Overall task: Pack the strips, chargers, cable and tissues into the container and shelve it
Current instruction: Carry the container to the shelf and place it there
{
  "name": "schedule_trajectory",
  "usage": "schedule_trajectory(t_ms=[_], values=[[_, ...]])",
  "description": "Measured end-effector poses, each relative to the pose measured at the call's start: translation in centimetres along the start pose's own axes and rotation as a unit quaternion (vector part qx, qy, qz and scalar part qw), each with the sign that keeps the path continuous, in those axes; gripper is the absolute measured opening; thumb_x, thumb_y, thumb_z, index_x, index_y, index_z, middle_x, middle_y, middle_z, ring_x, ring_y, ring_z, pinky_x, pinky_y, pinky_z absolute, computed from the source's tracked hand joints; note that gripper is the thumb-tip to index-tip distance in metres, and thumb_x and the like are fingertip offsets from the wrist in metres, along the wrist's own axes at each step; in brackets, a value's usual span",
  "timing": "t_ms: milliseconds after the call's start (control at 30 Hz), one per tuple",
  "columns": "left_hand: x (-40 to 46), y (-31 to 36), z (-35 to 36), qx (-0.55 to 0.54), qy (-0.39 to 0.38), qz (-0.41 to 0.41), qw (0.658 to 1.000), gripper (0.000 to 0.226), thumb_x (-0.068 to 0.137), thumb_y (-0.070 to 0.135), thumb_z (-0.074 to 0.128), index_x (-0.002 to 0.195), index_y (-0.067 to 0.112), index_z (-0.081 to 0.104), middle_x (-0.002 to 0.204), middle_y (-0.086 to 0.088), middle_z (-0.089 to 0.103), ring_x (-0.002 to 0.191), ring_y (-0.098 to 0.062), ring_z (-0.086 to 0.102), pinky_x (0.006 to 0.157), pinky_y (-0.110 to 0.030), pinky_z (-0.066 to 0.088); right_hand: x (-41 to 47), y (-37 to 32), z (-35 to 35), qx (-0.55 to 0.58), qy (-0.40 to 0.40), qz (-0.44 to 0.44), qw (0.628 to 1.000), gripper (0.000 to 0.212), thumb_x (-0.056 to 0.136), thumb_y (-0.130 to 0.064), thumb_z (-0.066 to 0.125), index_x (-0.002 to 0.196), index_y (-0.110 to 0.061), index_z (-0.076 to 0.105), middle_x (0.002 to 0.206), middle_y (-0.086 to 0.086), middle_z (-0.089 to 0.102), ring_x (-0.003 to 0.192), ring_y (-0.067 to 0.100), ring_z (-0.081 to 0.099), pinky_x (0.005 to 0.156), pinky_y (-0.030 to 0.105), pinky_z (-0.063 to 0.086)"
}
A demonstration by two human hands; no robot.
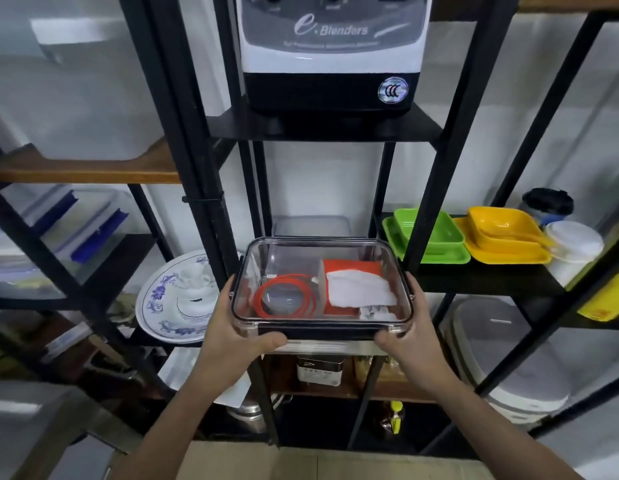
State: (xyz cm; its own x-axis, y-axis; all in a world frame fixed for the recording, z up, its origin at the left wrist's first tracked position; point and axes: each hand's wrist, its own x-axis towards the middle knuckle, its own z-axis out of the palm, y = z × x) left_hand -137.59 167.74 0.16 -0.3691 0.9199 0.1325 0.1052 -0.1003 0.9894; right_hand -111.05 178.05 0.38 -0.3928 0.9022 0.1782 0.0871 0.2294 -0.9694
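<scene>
At the front of the black shelf (322, 344), below the tier carrying the blender base (330, 53), the container (322, 289) is held level by both hands, with its far end between the uprights; whether its base rests on the shelf cannot be determined. Left hand (237, 332) and right hand (410, 336) each grip a near corner, fingers curled up the short side walls and thumbs wrapped along the front edge. Judged from its rigid clear walls and light contents, the load should be stiff and fairly light, though the smooth plastic may be slippery; a grip at the two short ends, near the side latches, gives the best control. A transparent lid, dark-rimmed, closes the box. Visible through it are a coiled orange cable (286, 296) on the left and an orange tissue pack (353, 285) with white tissue showing on the right. Strips and chargers cannot be clearly identified.
</scene>
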Motion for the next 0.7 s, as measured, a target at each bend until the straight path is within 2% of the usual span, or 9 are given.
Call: schedule_trajectory(t_ms=[67, 133, 267, 367, 433, 500, 600, 633, 700], values=[[0.3, -0.2, 0.0, 0.021, 0.003, 0.011, 1.0, 0.099, 0.049, 0.017, 0.089, 0.134, 0.045, 0.047, 0.117, 0.005, 0.072, 0.106, -0.014, 0.07, 0.08, -0.018, 0.056, 0.1, 0.6, -0.3, 0.002, -0.015, 0.011, 1.0, 0.127, 0.052, -0.043, 0.088, 0.152, -0.034, 0.009, 0.125, -0.043, 0.05, 0.119, -0.016, 0.049, 0.085, 0.0, 0.041], [0.5, -0.3, 0.1, 0.025, 0.009, 0.01, 1.0, 0.097, 0.049, 0.018, 0.089, 0.134, 0.043, 0.049, 0.118, 0.003, 0.072, 0.107, -0.015, 0.07, 0.081, -0.02, 0.057, 0.0, 0.9, -0.2, 0.016, -0.009, 0.023, 1.0, 0.132, 0.047, -0.046, 0.091, 0.151, -0.035, 0.01, 0.122, -0.048, 0.048, 0.117, -0.021, 0.046, 0.085, -0.001, 0.04], [1.2, -0.4, -0.1, 0.02, 0.026, 0.01, 0.999, 0.095, 0.046, 0.019, 0.089, 0.133, 0.034, 0.053, 0.119, 0.0, 0.072, 0.108, -0.017, 0.07, 0.082, -0.023, 0.057, 0.4, 0.8, 0.4, 0.014, 0.028, 0.025, 0.999, 0.132, 0.037, -0.059, 0.09, 0.143, -0.041, 0.014, 0.13, -0.028, 0.043, 0.114, -0.023, 0.046, 0.085, -0.002, 0.039], [1.7, -0.7, -0.1, 0.003, 0.041, 0.003, 0.999, 0.097, 0.044, 0.02, 0.091, 0.133, 0.026, 0.053, 0.118, -0.003, 0.072, 0.11, -0.019, 0.069, 0.086, -0.029, 0.057, 0.6, 1.0, 0.8, 0.013, 0.048, 0.02, 0.999, 0.132, 0.034, -0.07, 0.086, 0.142, -0.04, 0.016, 0.13, -0.025, 0.043, 0.112, -0.025, 0.046, 0.085, -0.004, 0.038], [1.9, -1.2, -0.1, -0.007, 0.048, -0.005, 0.999, 0.095, 0.045, 0.02, 0.092, 0.132, 0.023, 0.052, 0.117, -0.006, 0.072, 0.109, -0.023, 0.069, 0.089, -0.036, 0.057, 0.9, 1.4, 1.3, 0.013, 0.063, 0.013, 0.998, 0.129, 0.036, -0.071, 0.085, 0.141, -0.037, 0.017, 0.133, -0.02, 0.043, 0.116, -0.02, 0.045, 0.091, -0.001, 0.038], [2.3, -1.8, -0.1, -0.013, 0.061, -0.011, 0.998, 0.092, 0.047, 0.018, 0.091, 0.13, 0.022, 0.053, 0.115, -0.006, 0.072, 0.107, -0.023, 0.07, 0.087, -0.036, 0.058, 1.3, 1.7, 1.8, 0.008, 0.079, 0.005, 0.997, 0.127, 0.04, -0.074, 0.083, 0.14, -0.034, 0.017, 0.134, -0.017, 0.043, 0.12, -0.016, 0.045, 0.095, 0.002, 0.038], [2.9, -2.6, -0.1, -0.01, 0.063, -0.015, 0.998, 0.089, 0.05, 0.003, 0.093, 0.128, 0.022, 0.054, 0.114, 0.0, 0.073, 0.105, -0.02, 0.071, 0.081, -0.025, 0.059, 1.5, 2.0, 2.2, -0.001, 0.091, -0.004, 0.996, 0.121, 0.046, -0.071, 0.083, 0.14, -0.031, 0.017, 0.135, -0.015, 0.04, 0.121, -0.016, 0.043, 0.095, 0.002, 0.038], [3.2, -2.9, -0.2, -0.014, 0.062, -0.018, 0.998, 0.09, 0.05, -0.002, 0.094, 0.128, 0.021, 0.054, 0.113, -0.001, 0.073, 0.105, -0.02, 0.071, 0.08, -0.024, 0.058, 1.6, 2.2, 2.2, 0.0, 0.095, -0.008, 0.995, 0.118, 0.049, -0.066, 0.084, 0.14, -0.031, 0.017, 0.135, -0.015, 0.04, 0.121, -0.015, 0.044, 0.094, 0.003, 0.038], [3.4, -3.2, -0.3, -0.024, 0.068, -0.017, 0.997, 0.091, 0.046, 0.004, 0.095, 0.127, 0.018, 0.055, 0.113, -0.002, 0.073, 0.105, -0.022, 0.071, 0.082, -0.029, 0.059, 1.6, 2.5, 2.5, -0.002, 0.105, -0.014, 0.994, 0.113, 0.053, -0.061, 0.085, 0.14, -0.031, 0.019, 0.136, -0.018, 0.04, 0.123, -0.013, 0.044, 0.095, 0.004, 0.038]])
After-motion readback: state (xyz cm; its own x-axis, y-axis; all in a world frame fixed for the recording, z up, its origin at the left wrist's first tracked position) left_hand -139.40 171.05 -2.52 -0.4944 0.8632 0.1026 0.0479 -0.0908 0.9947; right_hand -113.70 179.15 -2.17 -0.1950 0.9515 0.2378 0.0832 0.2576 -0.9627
